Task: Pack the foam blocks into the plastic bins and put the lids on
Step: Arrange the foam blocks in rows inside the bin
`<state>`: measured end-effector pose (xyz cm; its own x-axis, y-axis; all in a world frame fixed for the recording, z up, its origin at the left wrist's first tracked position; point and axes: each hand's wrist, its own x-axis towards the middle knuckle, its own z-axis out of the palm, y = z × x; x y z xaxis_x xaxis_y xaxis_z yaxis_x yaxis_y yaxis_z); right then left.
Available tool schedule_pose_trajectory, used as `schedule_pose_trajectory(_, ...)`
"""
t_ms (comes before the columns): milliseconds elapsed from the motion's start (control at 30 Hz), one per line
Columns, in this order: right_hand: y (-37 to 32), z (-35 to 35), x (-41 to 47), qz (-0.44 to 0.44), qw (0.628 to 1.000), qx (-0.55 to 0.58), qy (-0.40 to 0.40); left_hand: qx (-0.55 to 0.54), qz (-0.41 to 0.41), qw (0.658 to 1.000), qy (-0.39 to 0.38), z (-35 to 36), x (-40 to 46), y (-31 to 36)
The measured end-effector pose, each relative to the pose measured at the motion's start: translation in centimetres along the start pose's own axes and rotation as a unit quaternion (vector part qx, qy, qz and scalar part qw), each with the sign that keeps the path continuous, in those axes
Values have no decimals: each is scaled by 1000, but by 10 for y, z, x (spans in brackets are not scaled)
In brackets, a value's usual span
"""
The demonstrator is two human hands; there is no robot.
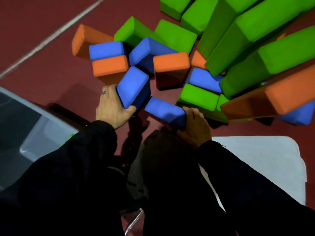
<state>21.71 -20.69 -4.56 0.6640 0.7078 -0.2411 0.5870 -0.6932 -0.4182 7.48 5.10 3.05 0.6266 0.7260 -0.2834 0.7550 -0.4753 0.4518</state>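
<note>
A: Nearest, each hand grips a blue block off the floor: left hand [110,108] fingers wrapped on one [133,87], right hand [194,124] on another [163,110].

B: Likely light, squashy foam; hold the long sides. The pile [221,53] lies beyond, the bin [22,126] at left.

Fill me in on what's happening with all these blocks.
A person is gathering foam blocks from a pile on the red floor. The left hand grips one blue block, and the right hand grips another blue block. A clear plastic bin sits at the left, and a white lid lies at the right.
</note>
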Motion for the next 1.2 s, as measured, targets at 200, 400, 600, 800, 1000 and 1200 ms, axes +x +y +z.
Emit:
schedule_pose_trajectory(200,-57,-80,-5,-133,989,32,63,-33,-8,993,115,-105,-68,-13)
schedule_pose_trajectory(400,-100,-119,-12,-163,985,5,58,-73,-9,988,139,-132,-94,-14)
schedule_pose_trajectory(600,-173,-160,-42,-243,963,15,112,-76,-25,972,221,-192,-176,-52)
schedule_pose_trajectory(800,-249,-188,-53,-348,928,23,128,-92,-86,949,289,-226,-242,-97)
schedule_pose_trajectory(1000,-328,-170,-42,-400,911,67,78,-73,-174,926,327,-222,-286,-160)
schedule_pose_trajectory(1200,-411,-111,-22,-448,892,49,22,-24,-245,926,287,-212,-294,-228)
